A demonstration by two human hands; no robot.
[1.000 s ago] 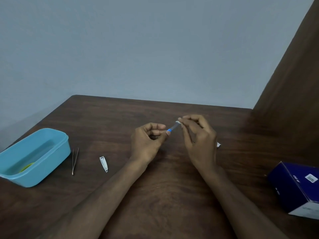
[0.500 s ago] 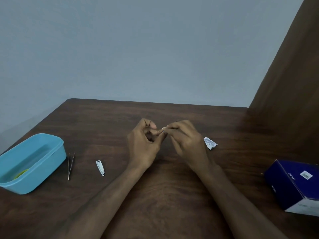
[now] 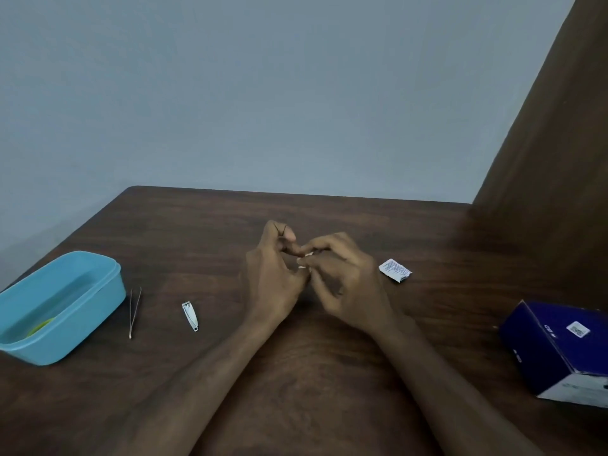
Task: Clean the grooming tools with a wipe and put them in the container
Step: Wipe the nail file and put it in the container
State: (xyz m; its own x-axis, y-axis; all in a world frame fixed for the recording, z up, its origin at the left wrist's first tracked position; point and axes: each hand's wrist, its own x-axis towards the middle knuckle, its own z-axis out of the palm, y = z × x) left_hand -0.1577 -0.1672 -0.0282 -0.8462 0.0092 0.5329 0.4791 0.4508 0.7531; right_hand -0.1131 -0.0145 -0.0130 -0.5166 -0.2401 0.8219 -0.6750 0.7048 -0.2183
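My left hand [image 3: 273,278] and my right hand [image 3: 345,284] meet fingertip to fingertip over the middle of the dark wooden table [image 3: 296,373]. A scrap of white wipe [image 3: 308,255] shows between the right fingers. The small blue-handled tool is pinched by the left fingers and hidden behind both hands. The steel nail clipper [image 3: 190,316] and the thin tweezers [image 3: 135,311] lie on the table to the left. Further left stands the open light-blue container [image 3: 85,320], with something yellow-green [image 3: 41,325] inside.
A torn white wipe sachet [image 3: 394,270] lies just right of my right hand. A dark blue cardboard box [image 3: 559,350] sits at the right edge. A brown panel [image 3: 559,143] rises at the right, and a grey wall stands behind the table.
My hands have closed together, so the blue tool that showed between them a second ago is now covered. The right hand has moved off the sachet, which now lies in plain sight.
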